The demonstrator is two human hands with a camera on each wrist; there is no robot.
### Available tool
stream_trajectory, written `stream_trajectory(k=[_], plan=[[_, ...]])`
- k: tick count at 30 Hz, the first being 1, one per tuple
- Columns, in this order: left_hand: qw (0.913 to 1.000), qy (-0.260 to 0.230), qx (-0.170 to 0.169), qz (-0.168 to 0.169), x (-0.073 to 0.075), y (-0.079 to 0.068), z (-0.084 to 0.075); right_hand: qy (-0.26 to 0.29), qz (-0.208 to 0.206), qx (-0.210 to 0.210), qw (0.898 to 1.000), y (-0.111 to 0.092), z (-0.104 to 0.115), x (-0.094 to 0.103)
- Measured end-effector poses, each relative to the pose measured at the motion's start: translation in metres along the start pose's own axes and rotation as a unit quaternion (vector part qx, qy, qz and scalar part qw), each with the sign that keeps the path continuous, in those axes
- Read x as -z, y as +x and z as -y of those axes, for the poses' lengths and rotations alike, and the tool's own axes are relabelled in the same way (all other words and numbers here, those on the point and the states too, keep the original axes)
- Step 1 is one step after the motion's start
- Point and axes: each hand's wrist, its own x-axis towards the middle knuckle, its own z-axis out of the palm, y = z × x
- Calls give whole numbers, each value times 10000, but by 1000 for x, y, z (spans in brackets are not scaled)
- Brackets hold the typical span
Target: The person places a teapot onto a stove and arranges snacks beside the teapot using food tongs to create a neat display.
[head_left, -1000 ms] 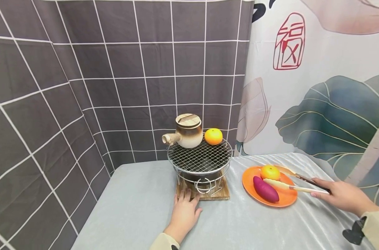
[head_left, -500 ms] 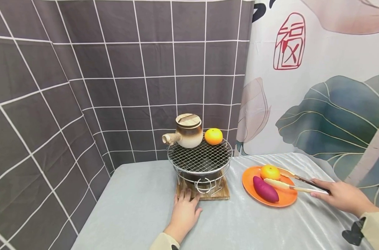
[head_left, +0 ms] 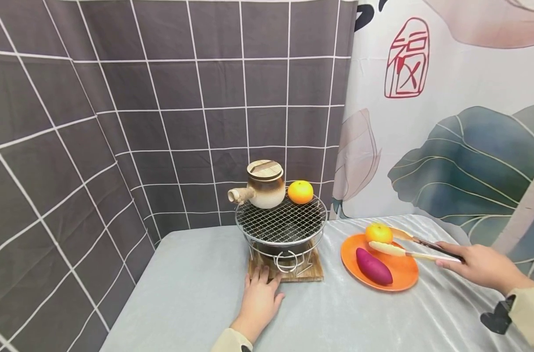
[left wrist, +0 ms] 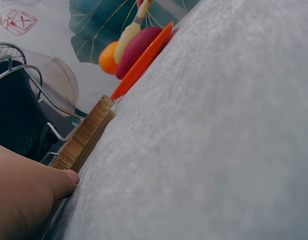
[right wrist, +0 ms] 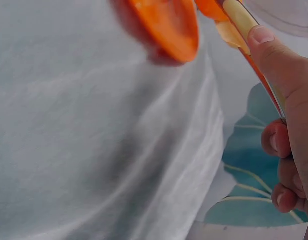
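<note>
In the head view my right hand (head_left: 480, 265) grips a pair of tongs (head_left: 434, 254), thumb on one arm and fingers curled round the other. The tongs' pale tips hold an orange tangerine (head_left: 379, 233) between them, raised over the back of the orange plate (head_left: 403, 276). A purple sweet potato (head_left: 374, 266) lies on that plate. My left hand (head_left: 259, 300) rests with straight, spread fingers at the front left edge of a wooden board (head_left: 313, 274). In the left wrist view, the thumb (left wrist: 66, 181) lies against the edge of that board.
On the board stands a small stove with a round wire grill (head_left: 289, 222). A clay pot (head_left: 267, 188) with a wooden lid and side handle sits on the grill, beside another tangerine (head_left: 300, 192). Grey cloth covers the table (head_left: 183, 293); curtains (head_left: 223, 83) hang behind.
The tongs have closed round the tangerine and lifted it slightly off the plate. My right hand has risen a little with them. The left hand stays where it was.
</note>
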Motion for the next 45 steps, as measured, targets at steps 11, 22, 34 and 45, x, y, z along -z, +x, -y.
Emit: stream_trajectory(k=[11, 22, 34, 45], plan=[[9999, 1, 36, 120, 3, -1, -1, -90, -261, 230, 9994, 16, 9, 26], [10000, -50, 3, 34, 3, 0, 0, -206, -291, 342, 9988, 28, 18, 55], [9999, -50, 27, 105, 4, -2, -2, -174, -407, 454, 9980, 36, 33, 81], [9999, -156, -22, -4, 3, -1, -1, -284, -398, 532, 9974, 43, 48, 103]])
